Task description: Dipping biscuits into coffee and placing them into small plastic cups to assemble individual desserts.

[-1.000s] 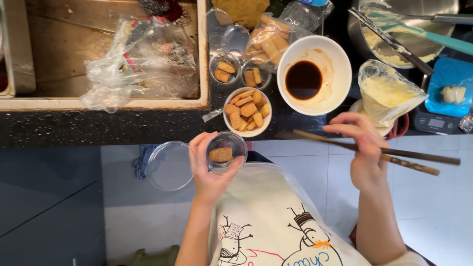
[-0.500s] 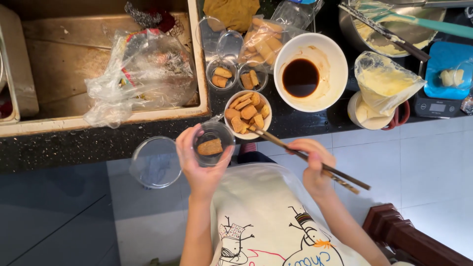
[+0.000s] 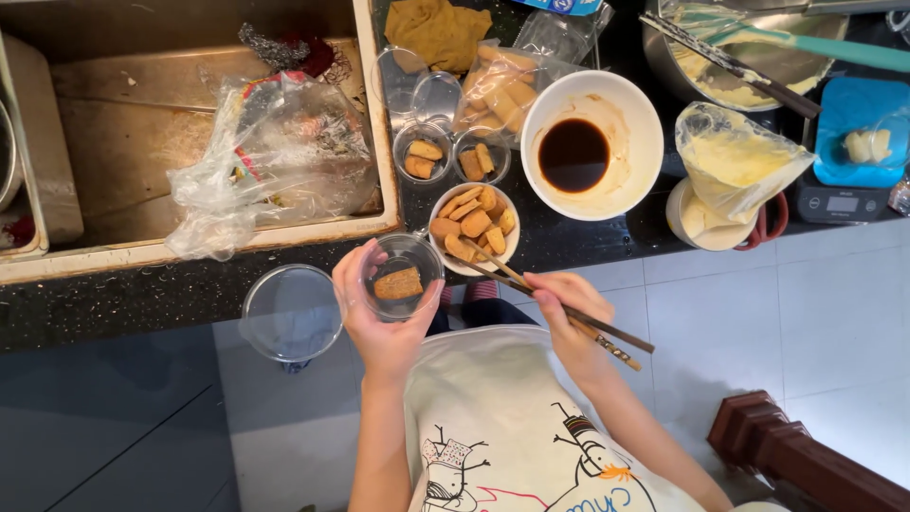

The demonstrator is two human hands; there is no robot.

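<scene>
One biscuit piece sits in clear cup (image 3: 402, 277), cupped in left hand (image 3: 384, 318). Two cups (image 3: 453, 154) behind already filled. Right hand (image 3: 567, 313) pinches chopsticks (image 3: 555, 305), tips in biscuit bowl (image 3: 474, 228); many pieces left.

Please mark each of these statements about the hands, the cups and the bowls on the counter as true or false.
1. The left hand holds a clear cup with one biscuit piece. True.
2. The right hand holds a spoon. False: it holds chopsticks.
3. The chopstick tips reach into the small bowl of biscuit pieces. True.
4. The big white bowl holds milk. False: a dark liquid.
</scene>
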